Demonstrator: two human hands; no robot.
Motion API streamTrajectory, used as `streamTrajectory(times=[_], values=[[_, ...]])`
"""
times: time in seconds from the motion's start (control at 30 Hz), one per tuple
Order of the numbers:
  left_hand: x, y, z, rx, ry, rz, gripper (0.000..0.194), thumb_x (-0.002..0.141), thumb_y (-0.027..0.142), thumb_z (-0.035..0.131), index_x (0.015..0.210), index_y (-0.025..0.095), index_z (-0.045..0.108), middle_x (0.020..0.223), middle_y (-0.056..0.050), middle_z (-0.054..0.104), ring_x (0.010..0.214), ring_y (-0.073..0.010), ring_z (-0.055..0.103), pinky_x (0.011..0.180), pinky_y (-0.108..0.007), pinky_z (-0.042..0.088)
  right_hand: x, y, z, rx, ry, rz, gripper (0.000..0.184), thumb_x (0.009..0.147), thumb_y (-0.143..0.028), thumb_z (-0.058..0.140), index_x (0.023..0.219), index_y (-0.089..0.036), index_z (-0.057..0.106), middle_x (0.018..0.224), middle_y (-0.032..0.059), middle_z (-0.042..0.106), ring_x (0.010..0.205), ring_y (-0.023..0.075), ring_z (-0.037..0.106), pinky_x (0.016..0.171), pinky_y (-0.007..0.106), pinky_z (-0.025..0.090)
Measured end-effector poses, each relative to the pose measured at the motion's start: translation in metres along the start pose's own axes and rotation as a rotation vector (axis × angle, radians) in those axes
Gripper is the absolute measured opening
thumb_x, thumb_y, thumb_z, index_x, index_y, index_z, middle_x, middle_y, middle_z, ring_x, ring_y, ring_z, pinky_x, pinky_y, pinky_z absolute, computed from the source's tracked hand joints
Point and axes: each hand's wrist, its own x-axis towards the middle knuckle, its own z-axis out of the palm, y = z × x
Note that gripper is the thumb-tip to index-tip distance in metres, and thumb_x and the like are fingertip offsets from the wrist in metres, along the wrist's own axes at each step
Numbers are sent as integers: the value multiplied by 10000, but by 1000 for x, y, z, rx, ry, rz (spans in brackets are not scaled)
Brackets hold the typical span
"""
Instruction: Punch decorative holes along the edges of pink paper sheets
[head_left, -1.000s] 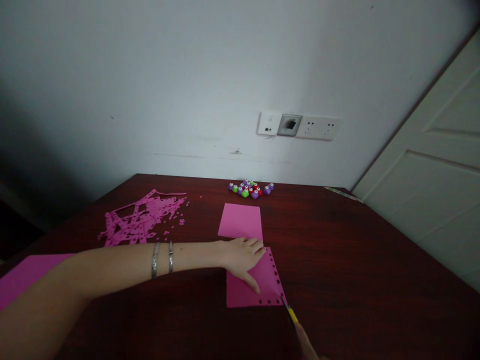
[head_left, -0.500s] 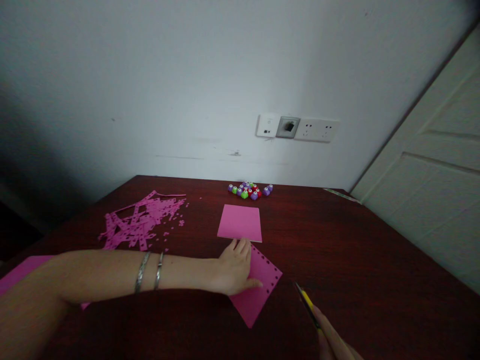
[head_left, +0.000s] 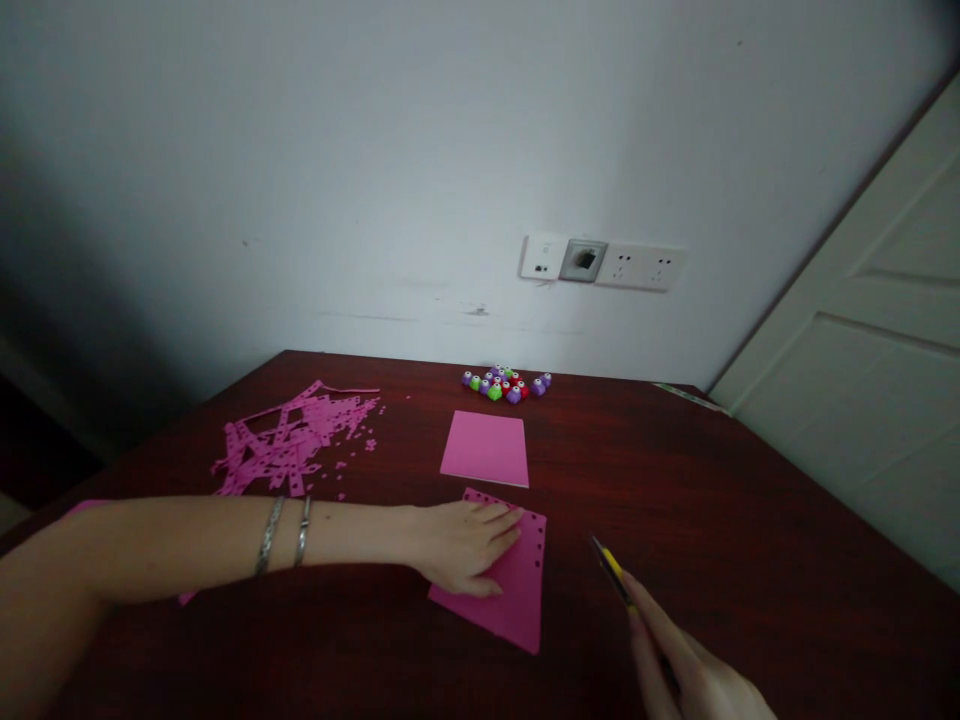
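Note:
My left hand lies flat, fingers stretched out, on a pink paper sheet with a row of punched holes along its top and right edges. My right hand comes in at the bottom right, fingers closed round a yellow-and-black craft knife whose tip points up and left, a little to the right of the sheet and apart from it. Two silver bangles sit on my left forearm.
A plain pink sheet lies just beyond the punched one. A pile of pink offcuts is at the left. Several small coloured punches stand near the wall. More pink paper shows at the left edge. A white door stands right.
My left hand has turned the punched sheet round on the table. My right hand has pulled the knife away from the sheet's corner to the right, and more of that hand is in view.

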Motion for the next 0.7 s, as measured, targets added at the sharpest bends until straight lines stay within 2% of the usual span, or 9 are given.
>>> streamTrajectory(times=[0.13,0.27,0.47,0.7], values=[[-2,8,5,-23,3,-124,727,869,525,292,1324,-41,310,1378,-261,295,1278,-310,310,1028,-386,291,9,-8,8,-12,-102,54,408,882,-260,335,1217,-183,555,881,80,718,619,207,690,587,288,566],[0,14,6,-73,-9,-208,782,855,579,261,1351,-25,258,1405,-255,240,1286,-317,287,1014,-400,293,21,-23,15,72,-156,48,445,876,-259,309,1251,-132,513,860,96,719,647,201,690,583,263,548],[6,10,6,-116,-34,-235,911,799,679,242,1368,-31,200,1412,-265,213,1275,-350,285,990,-421,294,38,-43,23,122,-220,76,466,863,-217,264,1263,-128,487,899,106,710,731,204,688,671,266,525],[10,6,10,-122,-15,-236,944,780,700,255,1371,-33,183,1416,-265,205,1277,-352,278,1002,-415,269,46,-45,33,90,-260,79,470,849,-198,273,1260,-137,492,794,105,712,678,227,685,686,301,507]])
